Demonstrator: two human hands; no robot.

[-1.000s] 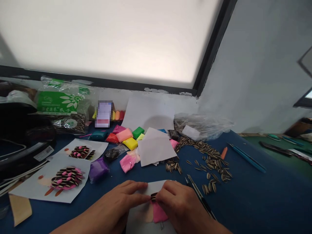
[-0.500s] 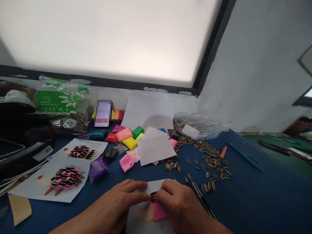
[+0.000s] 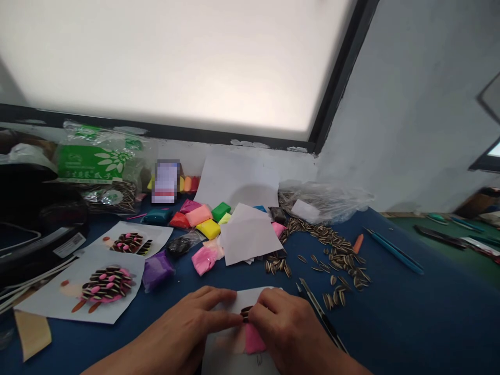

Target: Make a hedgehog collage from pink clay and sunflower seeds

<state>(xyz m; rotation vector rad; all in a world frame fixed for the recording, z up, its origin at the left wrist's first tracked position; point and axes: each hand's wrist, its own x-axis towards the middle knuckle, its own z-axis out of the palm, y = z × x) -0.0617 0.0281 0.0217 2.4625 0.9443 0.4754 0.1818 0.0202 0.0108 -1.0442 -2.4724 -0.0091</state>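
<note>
The right hand (image 3: 287,325) pinches a striped seed (image 3: 246,313) at the top edge of the pink clay (image 3: 253,339), while the left hand (image 3: 195,323) presses flat just beside it, fingertips almost touching.

— Where do the hands sit?
— At bottom centre: the left hand (image 3: 187,333) and right hand (image 3: 287,328) meet on a paper sheet (image 3: 250,298), the clay patch (image 3: 253,339) between them.
— And around them?
— Loose seeds (image 3: 336,260) to the right, clay packets (image 3: 203,221) above, finished pictures (image 3: 84,286) at left.
</note>
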